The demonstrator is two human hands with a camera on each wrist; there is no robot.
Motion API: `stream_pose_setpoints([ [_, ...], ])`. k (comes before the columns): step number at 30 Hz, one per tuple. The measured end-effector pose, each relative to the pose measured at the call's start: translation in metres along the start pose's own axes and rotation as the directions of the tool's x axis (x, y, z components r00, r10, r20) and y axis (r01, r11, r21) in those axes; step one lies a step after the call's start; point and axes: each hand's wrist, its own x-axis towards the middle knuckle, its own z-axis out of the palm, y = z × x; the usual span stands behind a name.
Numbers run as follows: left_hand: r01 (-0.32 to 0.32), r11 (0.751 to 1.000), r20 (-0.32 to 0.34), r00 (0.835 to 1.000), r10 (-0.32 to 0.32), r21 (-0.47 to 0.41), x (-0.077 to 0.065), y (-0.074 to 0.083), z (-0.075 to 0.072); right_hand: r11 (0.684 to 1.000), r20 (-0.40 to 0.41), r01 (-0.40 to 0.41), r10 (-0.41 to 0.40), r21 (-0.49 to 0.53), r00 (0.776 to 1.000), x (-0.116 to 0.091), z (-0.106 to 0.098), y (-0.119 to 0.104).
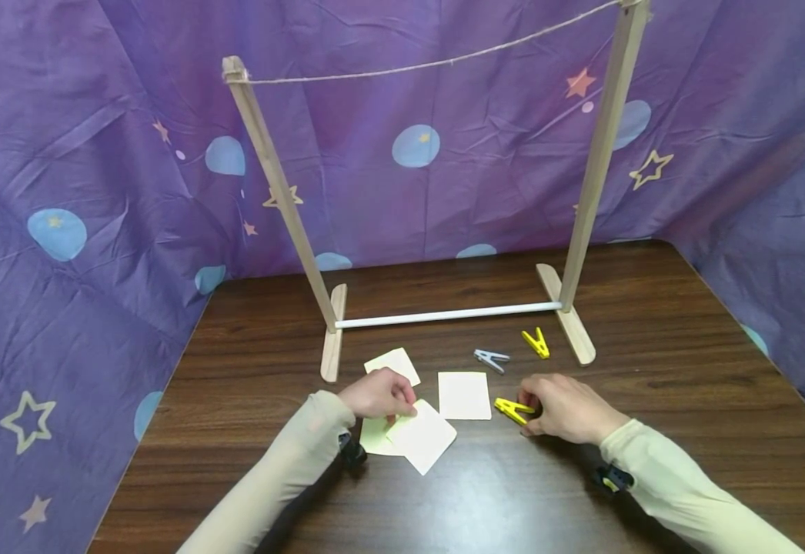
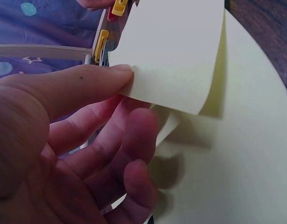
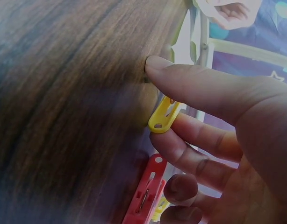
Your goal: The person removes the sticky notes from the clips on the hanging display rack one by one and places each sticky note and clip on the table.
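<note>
My left hand pinches the edge of a pale yellow paper square between thumb and fingers. That corner is lifted over another yellow square, which lies partly beneath it. Two more squares lie close by: one past the left knuckles, partly covered, and one to the right. My right hand has its thumb and fingers around the legs of a yellow clothespin on the table. A red clothespin lies under the right hand, visible only from the right wrist.
A grey clothespin and another yellow clothespin lie beyond the right hand. Behind them stands a wooden frame with a low white crossbar and a string across its top. A purple curtain encloses the table.
</note>
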Motion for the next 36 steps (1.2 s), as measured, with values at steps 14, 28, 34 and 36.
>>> stream_pose_setpoints([
  [14,-0.018,0.999,0.005,1.000,0.018,0.041,0.0010,0.0012,0.0011,1.000,-0.012,0.014,-0.014,-0.011,1.000,-0.0006,0.0004,-0.0013],
  [28,-0.041,0.997,-0.009,0.999,0.042,0.066,0.0019,0.0038,0.0021,1.000,-0.010,0.007,-0.007,-0.012,1.000,-0.0009,-0.0006,-0.0020],
  [34,-0.045,0.996,-0.016,0.999,0.046,0.077,0.0024,0.0040,0.0028,1.000,-0.001,-0.004,0.004,-0.015,1.000,-0.0009,-0.0006,-0.0020],
  [36,-0.045,0.996,-0.018,0.999,0.047,0.082,0.0027,0.0038,0.0032,1.000,0.000,-0.004,0.004,-0.018,1.000,-0.0010,-0.0004,-0.0021],
])
